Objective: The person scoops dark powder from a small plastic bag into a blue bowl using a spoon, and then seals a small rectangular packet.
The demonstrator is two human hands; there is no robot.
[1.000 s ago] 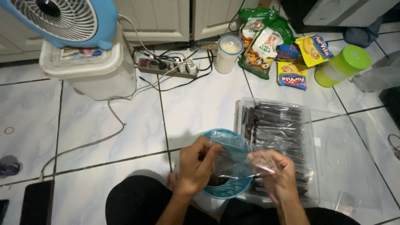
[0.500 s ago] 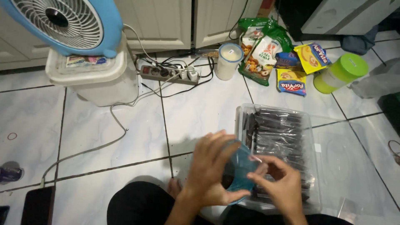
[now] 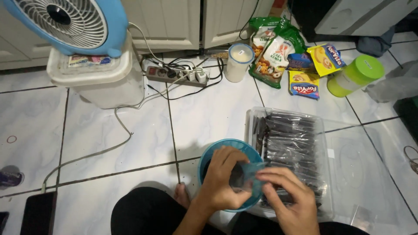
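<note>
My left hand (image 3: 224, 180) and my right hand (image 3: 289, 198) hold a small clear plastic bag (image 3: 247, 176) between them, with something dark inside it. They hover over a blue bowl (image 3: 217, 150) of dark contents that sits on the tiled floor in front of my legs. Just right of the bowl stands a clear plastic container (image 3: 289, 148) packed with several dark filled bags.
The container's clear lid (image 3: 361, 165) lies on the floor to the right. Further back are a power strip (image 3: 176, 75) with cables, a white cup (image 3: 238, 62), snack packets (image 3: 287, 56), a green-lidded jar (image 3: 355, 75), and a blue fan (image 3: 65, 24) on a white tub (image 3: 93, 78).
Both hands have shifted over the bowl; the left hand, which covered the bag half a second ago, now grips its left edge. The camera view has moved slightly.
</note>
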